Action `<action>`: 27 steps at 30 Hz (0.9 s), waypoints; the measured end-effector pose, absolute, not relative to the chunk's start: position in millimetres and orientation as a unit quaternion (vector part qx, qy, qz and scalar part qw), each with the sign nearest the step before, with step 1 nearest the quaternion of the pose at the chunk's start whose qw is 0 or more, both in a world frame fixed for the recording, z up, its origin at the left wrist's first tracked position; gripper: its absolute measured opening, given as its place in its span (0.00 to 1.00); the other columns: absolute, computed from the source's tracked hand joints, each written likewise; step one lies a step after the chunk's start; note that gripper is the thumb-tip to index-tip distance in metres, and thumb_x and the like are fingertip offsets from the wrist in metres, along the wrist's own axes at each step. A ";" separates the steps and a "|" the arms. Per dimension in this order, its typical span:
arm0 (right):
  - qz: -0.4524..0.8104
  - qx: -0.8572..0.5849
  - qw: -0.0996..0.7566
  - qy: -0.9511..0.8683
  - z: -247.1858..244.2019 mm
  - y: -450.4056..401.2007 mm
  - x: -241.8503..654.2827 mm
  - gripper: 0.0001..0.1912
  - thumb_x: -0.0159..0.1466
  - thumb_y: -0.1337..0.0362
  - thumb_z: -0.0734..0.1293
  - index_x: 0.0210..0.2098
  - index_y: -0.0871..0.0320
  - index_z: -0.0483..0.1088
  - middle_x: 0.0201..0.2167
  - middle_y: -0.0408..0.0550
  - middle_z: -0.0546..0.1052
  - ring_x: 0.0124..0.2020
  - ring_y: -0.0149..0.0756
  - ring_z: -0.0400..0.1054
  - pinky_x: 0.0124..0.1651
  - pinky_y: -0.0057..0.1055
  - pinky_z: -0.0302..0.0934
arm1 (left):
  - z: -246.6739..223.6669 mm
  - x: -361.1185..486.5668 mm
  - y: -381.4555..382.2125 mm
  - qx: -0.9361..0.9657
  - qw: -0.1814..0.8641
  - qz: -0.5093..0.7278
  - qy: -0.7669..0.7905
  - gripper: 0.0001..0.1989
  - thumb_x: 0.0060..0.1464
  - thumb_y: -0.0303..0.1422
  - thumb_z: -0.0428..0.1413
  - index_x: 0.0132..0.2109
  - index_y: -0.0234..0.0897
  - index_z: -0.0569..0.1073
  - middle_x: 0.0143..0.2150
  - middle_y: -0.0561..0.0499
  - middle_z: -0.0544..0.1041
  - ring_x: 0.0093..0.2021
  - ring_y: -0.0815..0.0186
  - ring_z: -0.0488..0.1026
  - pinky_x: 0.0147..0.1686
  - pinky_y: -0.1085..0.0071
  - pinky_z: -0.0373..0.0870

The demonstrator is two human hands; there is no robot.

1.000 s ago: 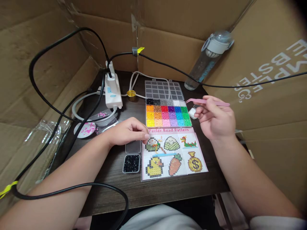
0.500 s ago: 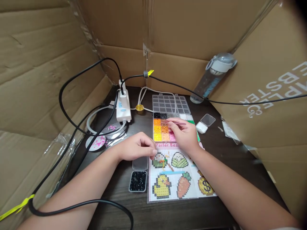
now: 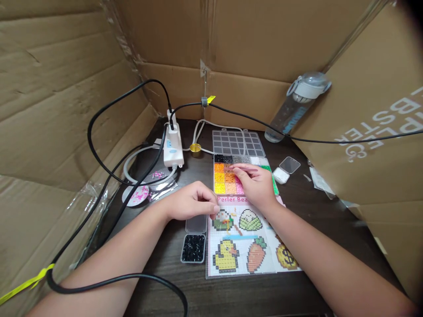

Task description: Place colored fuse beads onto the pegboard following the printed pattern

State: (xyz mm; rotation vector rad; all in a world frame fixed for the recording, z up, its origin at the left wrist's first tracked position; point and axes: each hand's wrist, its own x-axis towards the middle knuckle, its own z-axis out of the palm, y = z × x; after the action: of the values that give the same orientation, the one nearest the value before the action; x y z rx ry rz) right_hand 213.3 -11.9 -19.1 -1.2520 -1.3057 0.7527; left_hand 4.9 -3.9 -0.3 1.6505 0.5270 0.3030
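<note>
My right hand [image 3: 259, 182] is closed on pink tweezers [image 3: 245, 169], whose tips point left over the orange and brown compartments of the bead box [image 3: 219, 178]. Below the box lies a pattern sheet [image 3: 243, 253] with pixel drawings of a duck, a carrot and rice-ball-like shapes; some loose beads lie on its upper left part. My left hand [image 3: 194, 201] hovers at the sheet's upper left edge, thumb and index finger pinched together; what they hold, if anything, is too small to make out. A small box of black beads [image 3: 193, 248] sits below that hand.
A power strip [image 3: 172, 147] with black cables stands at the back left, near a gold cup [image 3: 195, 150] and a white dish [image 3: 135, 196] of pink beads. A bottle [image 3: 297, 108] leans at the back right, behind a small open box of white beads [image 3: 281, 175].
The whole view has shifted slightly, so everything appears a little further right. Both hands keep nearly the same pose and place over the box and sheet.
</note>
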 end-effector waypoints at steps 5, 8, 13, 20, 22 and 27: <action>0.324 -0.537 0.557 -0.544 -19.2 -11.3 213.7 0.04 0.59 0.66 0.71 0.32 0.58 0.80 0.34 0.50 0.85 0.37 0.39 0.80 0.45 0.39 0.74 | -1.4 5.0 -3.7 0.724 0.636 0.132 0.231 0.13 0.57 0.35 0.58 0.28 0.30 0.78 0.27 0.47 0.77 0.30 0.67 0.71 0.35 0.70 0.66; 0.335 -0.535 0.555 -0.542 -20.0 -10.8 213.9 0.04 0.59 0.66 0.71 0.32 0.58 0.80 0.34 0.51 0.85 0.37 0.39 0.80 0.45 0.38 0.74 | -1.0 5.1 -4.0 0.727 0.634 0.132 0.230 0.13 0.57 0.34 0.58 0.28 0.30 0.78 0.27 0.47 0.77 0.30 0.67 0.71 0.35 0.70 0.66; 0.347 -0.534 0.546 -0.544 -19.7 -10.3 214.0 0.05 0.59 0.65 0.71 0.33 0.58 0.80 0.36 0.52 0.84 0.39 0.39 0.80 0.46 0.39 0.74 | -0.1 5.5 -4.2 0.727 0.633 0.130 0.229 0.13 0.57 0.34 0.58 0.28 0.31 0.78 0.27 0.48 0.77 0.30 0.67 0.71 0.35 0.70 0.66; 0.349 -0.534 0.545 -0.544 -17.1 -11.1 213.1 0.05 0.59 0.66 0.71 0.32 0.59 0.80 0.35 0.52 0.84 0.38 0.39 0.80 0.46 0.38 0.74 | -0.5 6.0 -4.2 0.729 0.632 0.131 0.230 0.13 0.57 0.34 0.58 0.28 0.30 0.78 0.27 0.47 0.77 0.30 0.67 0.71 0.35 0.70 0.66; 0.351 -0.534 0.546 -0.541 -16.9 -10.9 212.8 0.05 0.59 0.66 0.71 0.32 0.59 0.80 0.35 0.52 0.84 0.38 0.39 0.80 0.46 0.38 0.74 | -0.4 5.7 -4.3 0.727 0.634 0.130 0.230 0.13 0.57 0.34 0.58 0.28 0.30 0.78 0.27 0.47 0.77 0.30 0.67 0.71 0.35 0.70 0.66; 0.353 -0.532 0.545 -0.543 -17.3 -10.4 212.9 0.04 0.59 0.66 0.71 0.31 0.58 0.80 0.34 0.52 0.84 0.38 0.39 0.80 0.46 0.38 0.75 | -0.2 6.0 -4.2 0.726 0.635 0.126 0.231 0.13 0.57 0.35 0.58 0.28 0.30 0.78 0.27 0.47 0.77 0.29 0.67 0.70 0.34 0.70 0.65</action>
State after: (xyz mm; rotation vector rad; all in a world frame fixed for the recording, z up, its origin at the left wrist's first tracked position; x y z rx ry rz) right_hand 212.9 -10.4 -17.3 -1.2630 -1.2892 0.8375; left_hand 6.0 -4.2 -0.2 1.6599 0.5283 0.2880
